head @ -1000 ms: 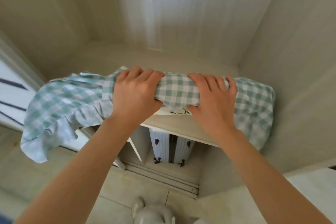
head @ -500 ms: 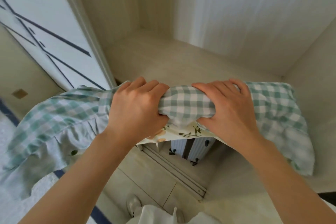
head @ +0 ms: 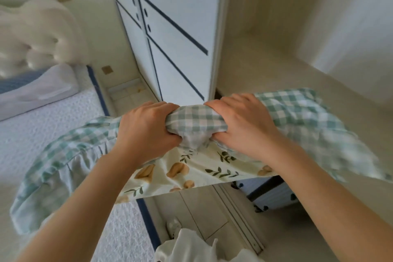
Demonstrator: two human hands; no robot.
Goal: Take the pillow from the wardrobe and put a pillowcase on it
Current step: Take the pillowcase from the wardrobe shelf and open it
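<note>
My left hand and right hand both grip the checked pillow bunched at its middle, probably to carry it, just off the wardrobe shelf front edge, beside the bed

single head view, looking forward and steeply down from above both forearms. left hand and right hand are sitting close, mid-frame. wide lens is bending the wardrobe ahead and the bed at left; floor is lying far below.
</note>
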